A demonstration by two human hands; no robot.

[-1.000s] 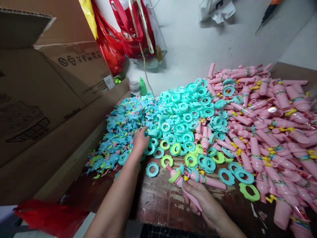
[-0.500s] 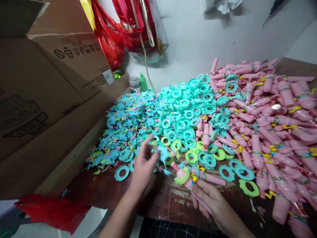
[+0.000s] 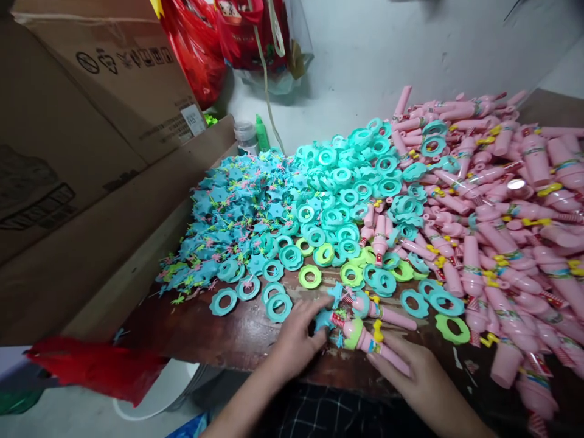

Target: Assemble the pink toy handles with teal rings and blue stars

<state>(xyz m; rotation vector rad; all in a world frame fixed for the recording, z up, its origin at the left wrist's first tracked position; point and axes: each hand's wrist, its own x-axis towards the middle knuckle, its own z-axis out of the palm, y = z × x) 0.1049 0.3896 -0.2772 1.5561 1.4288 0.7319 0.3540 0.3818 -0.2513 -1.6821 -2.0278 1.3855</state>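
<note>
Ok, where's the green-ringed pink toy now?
Head view, lower right of centre: the toy is in the right hand, its striped tip by the left hand, just nearer the camera than another pink toy.

Left hand (image 3: pixel 298 334): withdrawn from the heap of blue plastic star-shaped pieces (image 3: pixel 228 201); now at the red-and-white striped straw tip (image 3: pixel 337 320), with one blue star-shaped piece (image 3: pixel 322 321) brought along in its fingers
Pink plastic tube-bodied toy (image 3: pixel 376 347): shifted rightward and turned flatter; now nearly parallel to the pink toy beside it (image 3: pixel 392 316)
Right hand (image 3: pixel 415 368): moved rightward with it
</note>
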